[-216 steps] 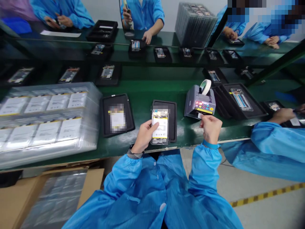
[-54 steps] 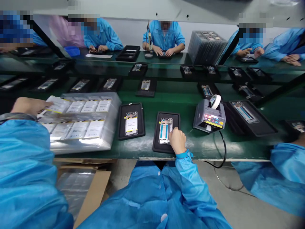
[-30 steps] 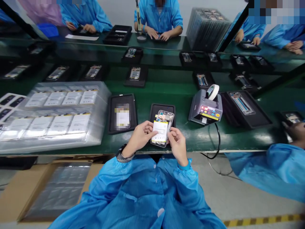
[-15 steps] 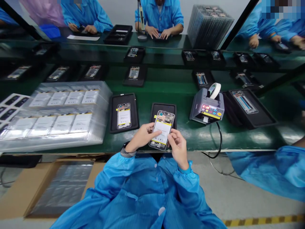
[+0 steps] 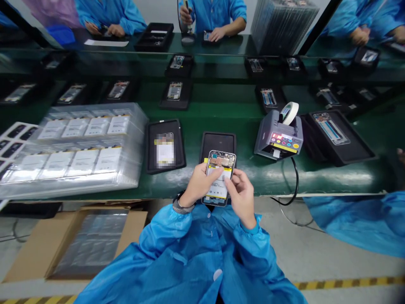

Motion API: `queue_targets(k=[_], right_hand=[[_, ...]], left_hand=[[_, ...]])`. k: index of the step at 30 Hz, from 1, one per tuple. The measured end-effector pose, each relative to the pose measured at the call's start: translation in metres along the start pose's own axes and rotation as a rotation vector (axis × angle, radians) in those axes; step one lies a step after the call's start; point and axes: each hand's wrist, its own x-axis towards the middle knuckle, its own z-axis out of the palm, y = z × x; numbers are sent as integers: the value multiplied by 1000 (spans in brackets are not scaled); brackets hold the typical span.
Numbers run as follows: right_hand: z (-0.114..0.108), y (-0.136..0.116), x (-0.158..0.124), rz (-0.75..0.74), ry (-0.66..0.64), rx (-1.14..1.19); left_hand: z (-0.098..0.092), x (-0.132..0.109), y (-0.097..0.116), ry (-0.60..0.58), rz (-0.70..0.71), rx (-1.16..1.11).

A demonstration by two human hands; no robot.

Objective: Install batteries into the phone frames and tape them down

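Drawn nearer to the body since the preceding frame is the silver-rimmed rectangular phone chassis (image 5: pixel 225 161); onto its flat white battery with yellow end strips (image 5: pixel 217 185), the right thumb has been brought. The chassis is pinched, interior upward, between left hand (image 5: pixel 200 182) and right hand (image 5: pixel 243 193), thumbs laid on the battery, fingers beneath mostly hidden. Its long axis is pointed away from the body, far end leaning slightly right; neither hand is nearer, though the left thumb is reached farther across. A black rectangular tray (image 5: pixel 219 141) is overlapped by the far end; contact cannot be determined. On the dark green bench (image 5: pixel 193 126), a grey tape dispenser (image 5: pixel 264 134) is placed rightward, its red digits not readable with certainty. Battery print is noted, illegible; no brand can be read.
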Motion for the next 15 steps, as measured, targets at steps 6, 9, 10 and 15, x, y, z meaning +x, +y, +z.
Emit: queue_targets(k=[6,9,10,15], right_hand=[[-3,-26,6,-139,32,-156],[0,-27,2,-124,37,-143],[1,-27,1,-131,47,-150],[5,-30,0,-178,59,-203]], left_hand=[[6,-14,10,27,56,81],[7,-17,12,39,86,128],[7,-17,12,40,96,141],[6,-19,13,39,159,185]])
